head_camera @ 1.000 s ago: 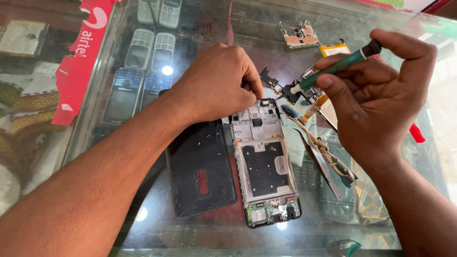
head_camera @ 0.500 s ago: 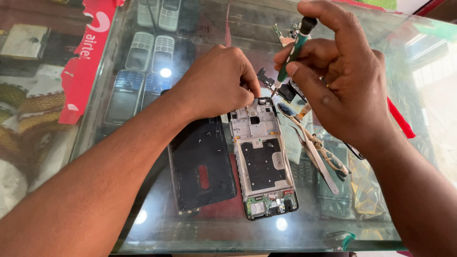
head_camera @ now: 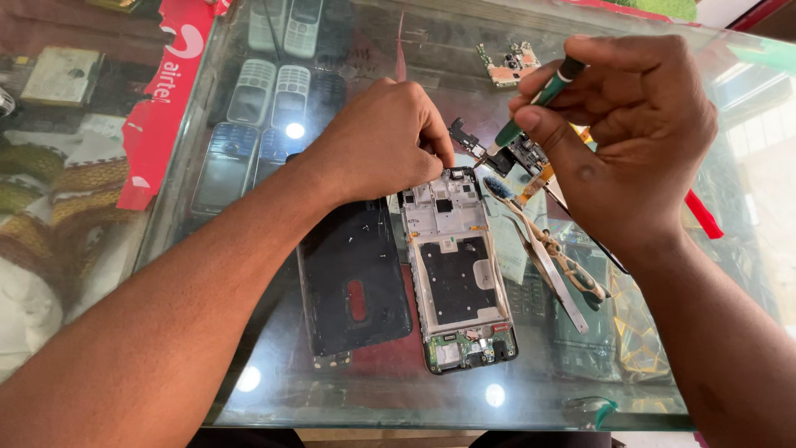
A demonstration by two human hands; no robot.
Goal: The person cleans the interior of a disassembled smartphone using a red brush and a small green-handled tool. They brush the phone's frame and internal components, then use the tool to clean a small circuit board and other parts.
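Glass counter (head_camera: 274,398): the opened phone frame (head_camera: 456,265) is pinned at its top edge by the left hand (head_camera: 385,141), fingers curled. A green screwdriver (head_camera: 531,104) is pinched in the right hand (head_camera: 630,141), tip beside that edge. Bare glass is seen below the frame.

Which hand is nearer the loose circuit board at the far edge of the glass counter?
Right. The right hand, holding a green screwdriver, sits just beside the circuit board. The left hand is farther off, resting at the top of the opened phone frame.
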